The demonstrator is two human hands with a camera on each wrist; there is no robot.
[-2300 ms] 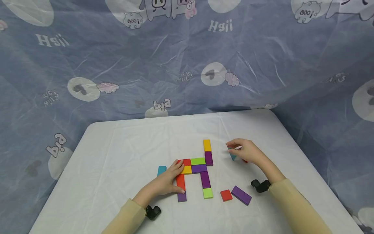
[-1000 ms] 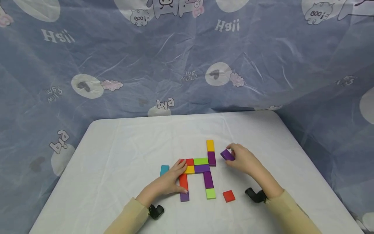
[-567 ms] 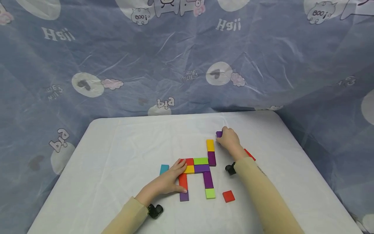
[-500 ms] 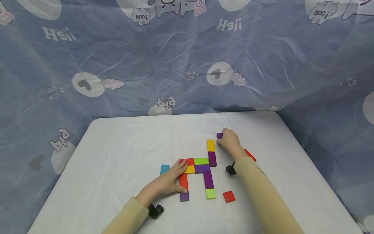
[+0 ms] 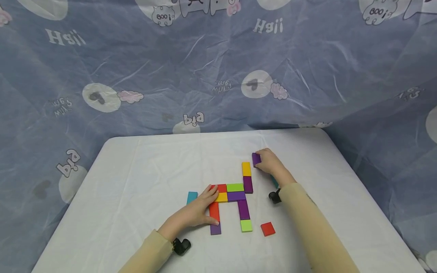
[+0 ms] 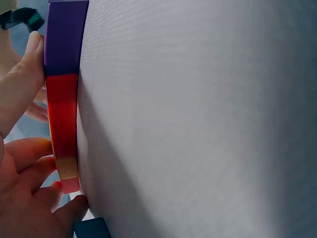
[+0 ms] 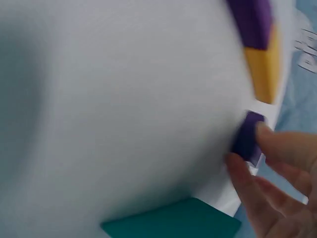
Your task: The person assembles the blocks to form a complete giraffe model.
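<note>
Right of centre, your right hand [image 5: 271, 163] pinches a purple block [image 5: 255, 159], seemingly for placing: align, then release; left hand [image 5: 195, 212] lies spread, unclenched

My right hand [image 7: 277, 201] pinches a dark purple block [image 7: 245, 139] between thumb and finger, lower right, white cloth [image 7: 124, 99] alongside. Yellow block [image 7: 262, 69] just above it, apart, end to end with another purple block [image 7: 251, 24]; teal piece [image 7: 173, 223] along bottom edge, blue printed backdrop [image 7: 303, 94] far right.

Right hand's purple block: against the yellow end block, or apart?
Apart: the right wrist view shows a gap between purple block and yellow block.
</note>
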